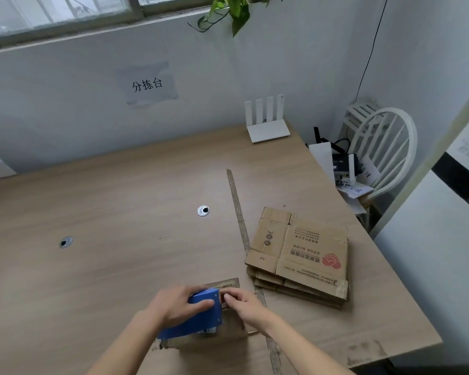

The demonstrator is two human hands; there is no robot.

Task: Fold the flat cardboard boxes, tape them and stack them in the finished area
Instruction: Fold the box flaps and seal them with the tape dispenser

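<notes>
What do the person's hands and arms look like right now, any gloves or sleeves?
Both are bare: the left hand and right hand wear no gloves, and both forearms show no sleeves up to the frame's edge. No watch, ring or wristband is visible.
</notes>
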